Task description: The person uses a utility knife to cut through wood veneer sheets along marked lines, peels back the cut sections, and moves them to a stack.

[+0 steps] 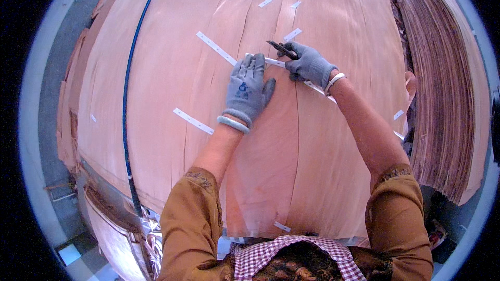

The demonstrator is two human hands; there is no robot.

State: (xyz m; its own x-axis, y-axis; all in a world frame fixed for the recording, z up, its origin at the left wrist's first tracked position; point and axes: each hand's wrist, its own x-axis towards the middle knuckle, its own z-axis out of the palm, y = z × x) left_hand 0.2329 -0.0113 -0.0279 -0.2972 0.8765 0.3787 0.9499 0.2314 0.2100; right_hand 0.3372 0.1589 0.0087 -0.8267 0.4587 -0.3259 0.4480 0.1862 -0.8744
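Note:
A broad sheet of pinkish wood veneer (268,151) with several long splits and seams lies under both my hands. My left hand (245,91), in a grey glove, rests flat on it with fingers stretched out, over a white perforated tape strip (214,47). To its right, my right hand (312,65), also gloved, is closed around a black knife (282,50) whose tip points up and left. Another length of white tape (274,63) runs between the two hands and passes beneath the right one. A short piece of tape (292,35) sits just beyond the right hand.
A thick stack of veneer sheets (437,83) stands along the right side. Down the left runs a dark blue cord or strap (130,67). Another tape strip (192,120) lies left of my left wrist, and several short tape pieces (265,2) dot the far part of the sheet.

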